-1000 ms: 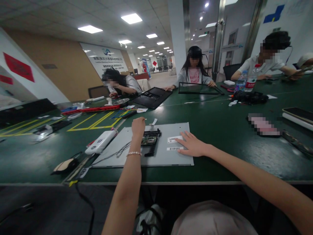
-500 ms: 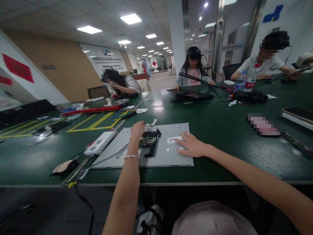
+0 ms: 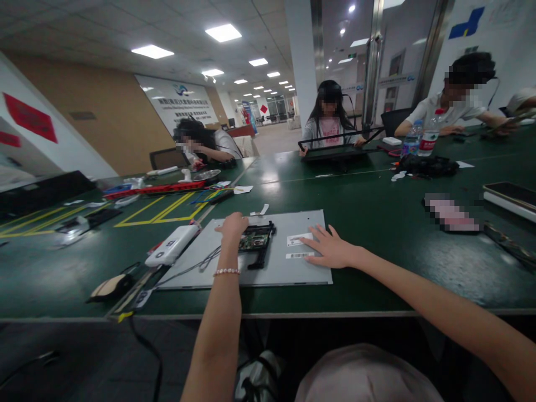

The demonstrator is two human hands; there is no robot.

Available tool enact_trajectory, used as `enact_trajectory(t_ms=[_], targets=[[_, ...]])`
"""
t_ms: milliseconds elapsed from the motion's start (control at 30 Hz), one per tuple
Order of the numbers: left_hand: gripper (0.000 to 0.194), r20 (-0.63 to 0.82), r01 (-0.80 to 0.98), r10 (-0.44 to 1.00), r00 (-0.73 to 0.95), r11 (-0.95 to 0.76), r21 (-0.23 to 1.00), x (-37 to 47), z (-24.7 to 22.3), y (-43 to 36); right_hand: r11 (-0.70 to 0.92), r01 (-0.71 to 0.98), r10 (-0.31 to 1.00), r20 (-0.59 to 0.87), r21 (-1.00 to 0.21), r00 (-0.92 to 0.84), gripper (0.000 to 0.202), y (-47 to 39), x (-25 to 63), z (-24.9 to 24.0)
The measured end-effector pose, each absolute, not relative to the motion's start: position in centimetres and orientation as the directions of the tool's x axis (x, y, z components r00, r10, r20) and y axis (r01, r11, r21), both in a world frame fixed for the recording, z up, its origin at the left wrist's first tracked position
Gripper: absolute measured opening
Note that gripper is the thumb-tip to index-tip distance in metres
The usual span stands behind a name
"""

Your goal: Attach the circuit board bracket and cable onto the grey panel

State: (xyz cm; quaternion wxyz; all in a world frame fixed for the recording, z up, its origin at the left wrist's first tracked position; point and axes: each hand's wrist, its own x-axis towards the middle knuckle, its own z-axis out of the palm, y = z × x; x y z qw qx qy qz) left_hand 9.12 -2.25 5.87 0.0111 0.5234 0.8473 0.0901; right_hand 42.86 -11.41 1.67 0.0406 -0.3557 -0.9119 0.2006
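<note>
At the upper left of a black frame point(image 3: 261, 258), the left grip point(image 3: 233, 225) is bent with the thumb apart; its fingertips are hidden, so I cannot tell whether it has hold of anything. The right grip point(image 3: 334, 248) is spread wide and rests flat on a grey panel point(image 3: 288, 275), grasping nothing. The panel is thin and rectangular, with a smooth, dull face. The frame lies on its middle, and within it sits a green circuit board point(image 3: 253, 241) with small silvery parts. Two white labels point(image 3: 298, 255) are on the panel beside the right fingers; the lower one bears a barcode, but their print is too small to read. The board is just to the right of the left grip and well apart from the right one. Thin grey cables point(image 3: 206, 259) cross the panel's left side, near a white box point(image 3: 171, 245) on the green desk point(image 3: 377, 220).
</note>
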Motion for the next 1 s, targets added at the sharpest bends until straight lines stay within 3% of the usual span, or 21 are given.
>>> enact_trajectory(t_ms=[500,1000], targets=[[0.05,-0.059,0.851,0.861,-0.505,0.508,0.131,10.1,6.3,-3.0,0.68,0.625,0.662,-0.047,-0.384,-0.748,0.078,-11.3,42.9,1.6],[0.045,-0.024,0.885,0.891,-0.454,0.454,0.102,10.0,5.6,-2.4,0.668,0.65,0.664,-0.106,-0.363,-0.741,0.08,-11.2,43.9,2.1]])
